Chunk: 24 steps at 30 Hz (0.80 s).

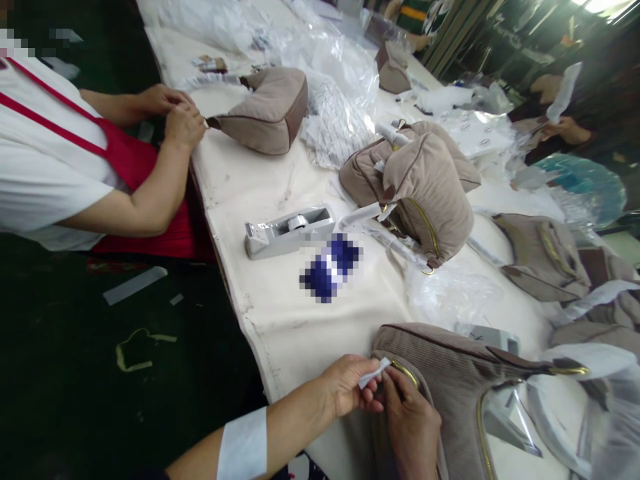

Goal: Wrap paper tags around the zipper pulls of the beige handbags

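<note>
A taupe corduroy handbag [455, 360] with brass zippers lies at the table's near edge, in front of me. My left hand [350, 387] pinches a small white paper strip [374, 373] beside the end of the bag's pocket zipper [406, 372]. Close by, my right hand [413, 420] rests over the bag, its thumb and fingers pressed together near that zipper end. What those right fingertips hold is hidden. A white sheet [243, 443] is wrapped or stuck on my left forearm.
A grey tape dispenser [290, 232] stands mid-table, close to stacked taupe bags [425, 193]. Across on the left, a co-worker's hands [180, 120] touch the strap end of another bag [270, 113]. Clear plastic wrapping [335, 67] is heaped at the back. More bags [545, 257] lie right.
</note>
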Each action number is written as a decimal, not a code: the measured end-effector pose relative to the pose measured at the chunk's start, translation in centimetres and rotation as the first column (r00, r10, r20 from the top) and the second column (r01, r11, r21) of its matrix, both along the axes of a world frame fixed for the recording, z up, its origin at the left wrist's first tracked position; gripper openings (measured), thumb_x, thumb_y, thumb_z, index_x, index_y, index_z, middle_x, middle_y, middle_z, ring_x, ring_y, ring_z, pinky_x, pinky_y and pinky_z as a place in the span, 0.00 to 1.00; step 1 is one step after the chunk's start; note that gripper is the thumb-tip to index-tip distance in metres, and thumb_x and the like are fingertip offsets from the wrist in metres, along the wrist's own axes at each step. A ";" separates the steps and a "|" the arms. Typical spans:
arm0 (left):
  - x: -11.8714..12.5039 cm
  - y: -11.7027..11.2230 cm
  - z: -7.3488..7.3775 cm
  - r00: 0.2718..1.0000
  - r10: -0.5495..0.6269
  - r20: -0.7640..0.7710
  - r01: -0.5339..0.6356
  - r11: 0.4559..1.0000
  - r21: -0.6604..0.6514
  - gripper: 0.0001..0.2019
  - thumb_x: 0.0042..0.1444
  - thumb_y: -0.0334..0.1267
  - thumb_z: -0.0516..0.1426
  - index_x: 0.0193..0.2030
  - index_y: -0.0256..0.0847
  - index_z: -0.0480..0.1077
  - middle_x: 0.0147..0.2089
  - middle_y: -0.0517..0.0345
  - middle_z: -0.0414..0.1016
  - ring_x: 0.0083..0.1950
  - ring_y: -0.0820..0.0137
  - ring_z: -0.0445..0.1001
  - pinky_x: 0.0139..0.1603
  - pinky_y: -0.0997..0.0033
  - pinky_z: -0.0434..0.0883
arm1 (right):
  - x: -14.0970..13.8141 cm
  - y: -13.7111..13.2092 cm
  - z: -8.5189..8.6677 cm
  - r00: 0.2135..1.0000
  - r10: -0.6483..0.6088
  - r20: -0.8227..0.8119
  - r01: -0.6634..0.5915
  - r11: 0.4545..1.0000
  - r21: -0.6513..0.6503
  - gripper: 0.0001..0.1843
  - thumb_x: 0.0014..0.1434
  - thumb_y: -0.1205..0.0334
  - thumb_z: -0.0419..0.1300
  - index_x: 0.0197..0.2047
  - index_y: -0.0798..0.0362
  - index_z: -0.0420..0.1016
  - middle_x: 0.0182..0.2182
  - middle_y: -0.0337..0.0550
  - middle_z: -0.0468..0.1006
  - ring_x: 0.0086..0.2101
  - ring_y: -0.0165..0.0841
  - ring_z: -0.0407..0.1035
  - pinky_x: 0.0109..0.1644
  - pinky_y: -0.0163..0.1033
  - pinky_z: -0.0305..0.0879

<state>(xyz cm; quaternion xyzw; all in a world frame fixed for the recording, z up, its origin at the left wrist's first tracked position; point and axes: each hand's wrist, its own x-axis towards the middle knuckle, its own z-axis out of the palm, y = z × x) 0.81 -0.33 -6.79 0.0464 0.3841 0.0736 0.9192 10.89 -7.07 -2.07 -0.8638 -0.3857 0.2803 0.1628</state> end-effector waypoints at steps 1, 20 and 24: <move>-0.2 0.0 0.0 1.000 0.003 0.000 -0.003 1.000 -0.010 0.12 0.50 0.43 0.60 0.26 0.35 0.67 0.17 0.67 0.60 0.15 0.81 0.56 0.25 0.69 0.70 | -0.1 -0.1 -0.2 1.000 -0.010 0.003 0.010 1.000 0.014 0.27 0.50 0.42 0.52 0.40 0.55 0.79 0.36 0.51 0.80 0.35 0.43 0.74 0.40 0.43 0.67; -1.4 -0.6 -0.2 1.000 0.008 0.019 -0.014 0.938 0.346 0.25 0.39 0.60 0.62 0.23 0.37 0.64 0.15 0.67 0.60 0.14 0.79 0.57 0.17 0.75 0.58 | -1.0 0.2 -2.3 -0.049 -0.277 -0.960 0.488 0.832 -0.265 0.22 0.42 0.60 0.70 0.17 0.54 0.57 0.12 0.20 0.46 0.11 0.13 0.27 0.08 0.20 0.40; -2.0 0.1 -0.9 0.967 0.007 0.254 0.024 0.993 -0.118 0.20 0.40 0.49 0.68 0.27 0.34 0.68 0.15 0.70 0.59 0.13 0.84 0.52 0.19 0.81 0.56 | -0.6 -0.4 -3.5 -0.137 -0.204 -0.969 0.475 0.845 -0.245 0.25 0.48 0.61 0.65 0.15 0.53 0.51 0.11 0.21 0.45 0.09 0.12 0.26 0.07 0.19 0.37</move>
